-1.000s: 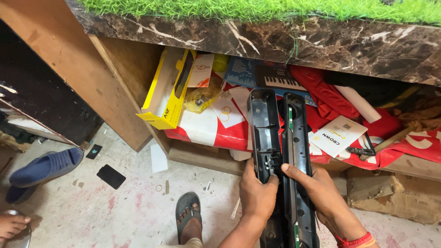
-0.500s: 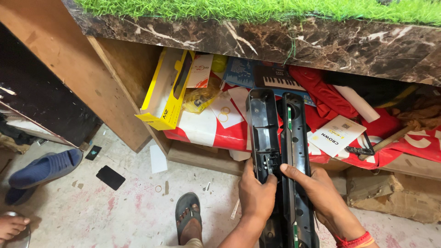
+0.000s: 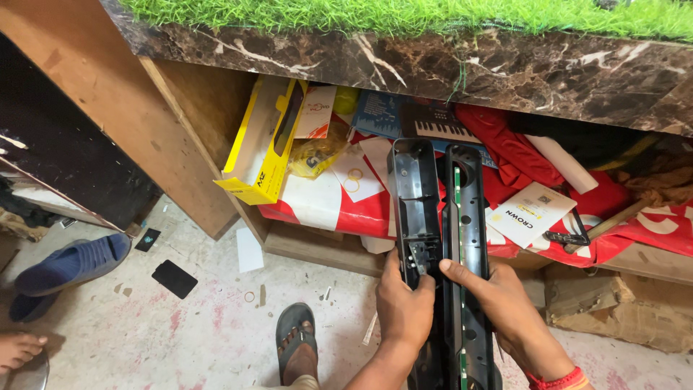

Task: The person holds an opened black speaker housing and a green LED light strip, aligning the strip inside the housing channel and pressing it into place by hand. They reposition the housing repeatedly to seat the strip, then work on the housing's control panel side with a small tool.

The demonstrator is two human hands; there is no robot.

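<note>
I see my left hand [image 3: 404, 307] wrapped around the left black plastic shell [image 3: 415, 209], thumb on top, holding it tight. My right hand [image 3: 498, 303] grips the right black plastic shell [image 3: 468, 238], with its thumb reaching across to the left one. The two long shells stand side by side, touching, and point up toward the shelf. A thin green board [image 3: 458, 238] runs down the right shell. Behind them, under a dark stone counter [image 3: 433, 65] topped with fake grass [image 3: 404, 13], sits a yellow box [image 3: 263, 144] and red cloth [image 3: 505, 148]. On the floor I see a foot in a sandal [image 3: 297, 347] and a blue shoe [image 3: 68, 263].
</note>
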